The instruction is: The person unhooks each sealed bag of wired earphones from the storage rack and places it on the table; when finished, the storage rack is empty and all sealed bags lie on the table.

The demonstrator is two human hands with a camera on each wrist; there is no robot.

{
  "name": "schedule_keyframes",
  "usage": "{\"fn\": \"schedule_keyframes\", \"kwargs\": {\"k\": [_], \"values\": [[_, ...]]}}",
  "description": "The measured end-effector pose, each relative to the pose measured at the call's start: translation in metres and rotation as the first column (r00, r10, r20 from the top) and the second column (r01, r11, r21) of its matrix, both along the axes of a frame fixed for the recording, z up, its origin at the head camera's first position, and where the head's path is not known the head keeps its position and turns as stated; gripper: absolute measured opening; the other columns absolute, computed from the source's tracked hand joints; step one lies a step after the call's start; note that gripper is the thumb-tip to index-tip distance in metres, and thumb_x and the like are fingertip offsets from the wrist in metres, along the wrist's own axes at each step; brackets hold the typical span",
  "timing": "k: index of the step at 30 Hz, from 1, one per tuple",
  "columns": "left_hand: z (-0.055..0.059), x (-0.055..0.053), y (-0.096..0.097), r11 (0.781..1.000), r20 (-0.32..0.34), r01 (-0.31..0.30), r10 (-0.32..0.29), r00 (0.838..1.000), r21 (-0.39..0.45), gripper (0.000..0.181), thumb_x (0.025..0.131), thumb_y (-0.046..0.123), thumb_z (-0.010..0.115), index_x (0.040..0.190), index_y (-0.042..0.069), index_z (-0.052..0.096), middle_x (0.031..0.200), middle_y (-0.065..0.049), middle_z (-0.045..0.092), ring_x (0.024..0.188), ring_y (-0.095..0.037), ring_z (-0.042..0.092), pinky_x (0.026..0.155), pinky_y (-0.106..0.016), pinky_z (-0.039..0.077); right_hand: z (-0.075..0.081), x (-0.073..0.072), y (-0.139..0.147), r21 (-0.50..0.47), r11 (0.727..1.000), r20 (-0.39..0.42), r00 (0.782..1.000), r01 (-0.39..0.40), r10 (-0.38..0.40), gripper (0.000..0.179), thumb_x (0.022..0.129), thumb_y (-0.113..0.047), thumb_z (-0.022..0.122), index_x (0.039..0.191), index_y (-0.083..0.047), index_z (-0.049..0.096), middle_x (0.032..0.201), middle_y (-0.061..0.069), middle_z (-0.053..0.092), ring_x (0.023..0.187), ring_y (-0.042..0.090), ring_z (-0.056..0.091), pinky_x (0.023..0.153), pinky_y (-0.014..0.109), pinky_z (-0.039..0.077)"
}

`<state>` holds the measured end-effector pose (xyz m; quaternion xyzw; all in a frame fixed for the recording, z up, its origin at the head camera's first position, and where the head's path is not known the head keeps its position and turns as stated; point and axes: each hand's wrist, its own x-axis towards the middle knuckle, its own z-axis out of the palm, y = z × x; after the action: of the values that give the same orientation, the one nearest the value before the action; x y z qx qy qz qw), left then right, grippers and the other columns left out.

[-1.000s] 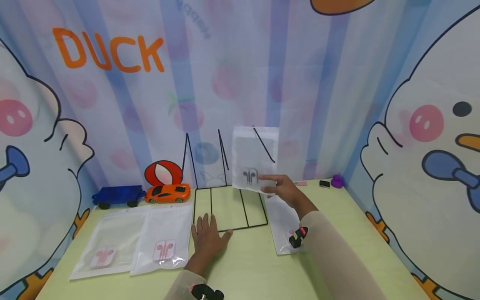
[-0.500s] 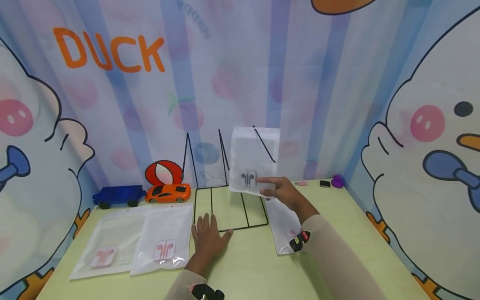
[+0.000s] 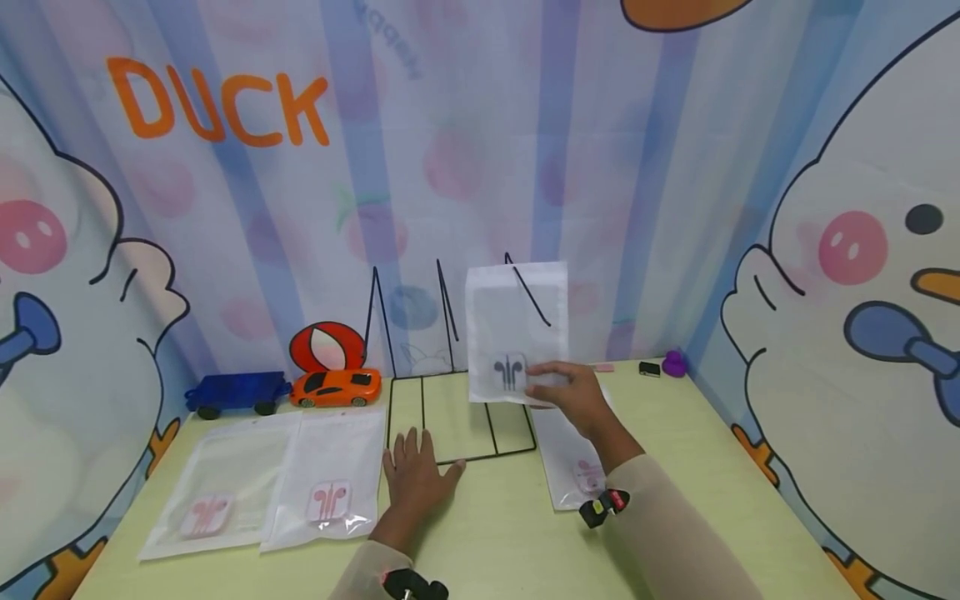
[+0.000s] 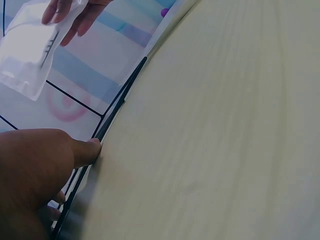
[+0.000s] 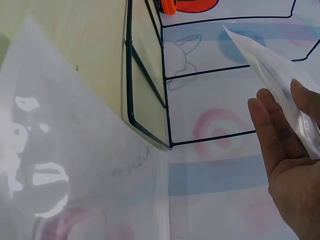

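Note:
A white zip pouch (image 3: pixel 517 321) with dark grey earphones showing through hangs upright before the right prong of a black wire rack (image 3: pixel 493 429). My right hand (image 3: pixel 576 404) pinches the pouch by its lower right edge, thumb on one face and fingers on the other in the right wrist view. The prong's wire crosses the pouch's upper part; whether it passes through the pouch I cannot tell. My left hand (image 3: pixel 420 477) rests with spread fingers on the rack's front left base, the thumb touching the front wire in the left wrist view.
Two pouches with pink earphones, one outer left (image 3: pixel 240 475) and one beside it (image 3: pixel 337 475), lie left of the rack. Another pouch (image 3: pixel 566 450) lies right. Behind are a blue toy wagon (image 3: pixel 238 392), an orange toy car (image 3: pixel 337 387) and a small purple object (image 3: pixel 674 363).
The right hand has brought the pouch lower and slightly right, its top edge now below the prong's tip. The left hand stays on the rack.

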<state>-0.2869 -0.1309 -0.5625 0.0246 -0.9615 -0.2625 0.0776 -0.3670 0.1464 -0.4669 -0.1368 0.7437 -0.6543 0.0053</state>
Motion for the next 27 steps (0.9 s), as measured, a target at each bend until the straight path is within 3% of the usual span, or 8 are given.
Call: {"fn": "schedule_keyframes", "kwargs": {"k": [9, 27], "values": [[0.000, 0.003, 0.000, 1.000, 0.001, 0.003, -0.003, 1.000, 0.013, 0.089, 0.098, 0.048, 0.073, 0.159, -0.010, 0.044, 0.170, -0.034, 0.037, 0.161, -0.055, 0.027, 0.131, -0.076, 0.014, -0.006, 0.013, 0.007, -0.037, 0.999, -0.001, 1.000, 0.020, -0.020, 0.039, 0.090, 0.001, 0.083, 0.128, 0.008, 0.075, 0.137, 0.033, 0.069, 0.109, 0.034, 0.078, 0.083, 0.045, 0.069], [0.001, 0.004, 0.002, 1.000, -0.008, 0.000, 0.001, 1.000, 0.016, 0.089, 0.098, 0.048, 0.072, 0.160, -0.011, 0.044, 0.170, -0.034, 0.037, 0.162, -0.056, 0.027, 0.131, -0.076, 0.014, -0.006, 0.044, 0.026, -0.052, 0.997, -0.004, 0.998, 0.064, -0.065, 0.038, 0.089, 0.001, 0.085, 0.125, 0.008, 0.077, 0.132, 0.034, 0.072, 0.102, 0.031, 0.080, 0.078, 0.045, 0.070]]}}
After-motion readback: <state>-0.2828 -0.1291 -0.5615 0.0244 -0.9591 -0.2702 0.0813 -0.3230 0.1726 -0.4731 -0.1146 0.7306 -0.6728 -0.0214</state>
